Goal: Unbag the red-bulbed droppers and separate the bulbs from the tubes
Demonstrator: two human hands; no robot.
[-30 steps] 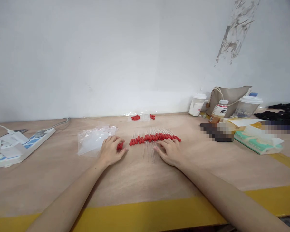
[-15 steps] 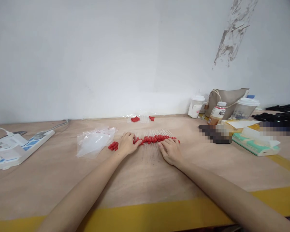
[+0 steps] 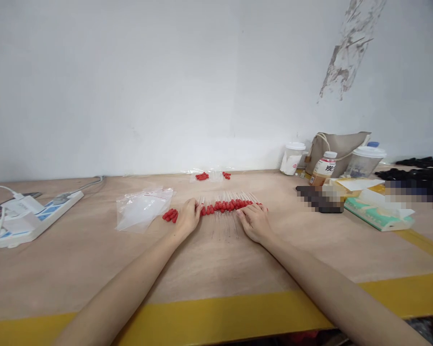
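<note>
A row of thin glass droppers with red rubber bulbs [image 3: 228,205] lies across the middle of the wooden table [image 3: 209,259]. My left hand [image 3: 188,217] rests at the row's left end, fingers curled against the bulbs. At the right part of the row lies my right hand [image 3: 253,222], fingers spread flat over the glass stems. A small heap of loose red bulbs [image 3: 170,215] sits just left of my left hand. Beside it is a pile of clear plastic bags [image 3: 141,209].
More red bulbs on clear plastic [image 3: 211,176] lie near the wall. A white power strip [image 3: 32,216] with cables is at far left. At right stand cups [image 3: 293,157], a drink bottle [image 3: 324,168], a beige bag [image 3: 341,147] and a tissue pack [image 3: 378,215]. Yellow tape [image 3: 216,315] marks the near edge.
My left hand left the loose red bulbs and moved right to the left end of the dropper row. My right hand stayed on the stems, barely shifting.
</note>
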